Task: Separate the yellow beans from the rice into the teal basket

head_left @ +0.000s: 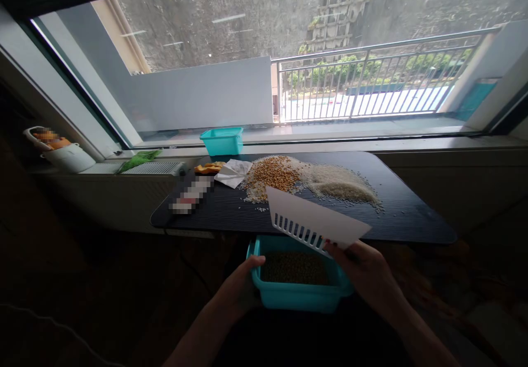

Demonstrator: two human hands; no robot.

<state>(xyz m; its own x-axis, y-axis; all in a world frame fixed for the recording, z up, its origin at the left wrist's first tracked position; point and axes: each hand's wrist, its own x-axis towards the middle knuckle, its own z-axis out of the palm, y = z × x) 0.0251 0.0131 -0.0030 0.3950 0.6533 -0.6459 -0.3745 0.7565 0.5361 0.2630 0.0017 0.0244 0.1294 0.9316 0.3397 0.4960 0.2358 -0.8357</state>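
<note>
Beside table (412,221): left hand (244,281) grips bin (299,296) by left end, fingers mostly hidden; beneath bin, too dark; grains (295,269) inside, kind unclear; slotted sheet (313,218) above, pinched by right hand (369,263), some fingers hidden.

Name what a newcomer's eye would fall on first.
Probably the white slotted panel in the right hand, tilted above the near turquoise tub that the left hand grips. Next, the yellow kernels and pale grains heaped on the dark table, with another turquoise tub by the window.
</note>
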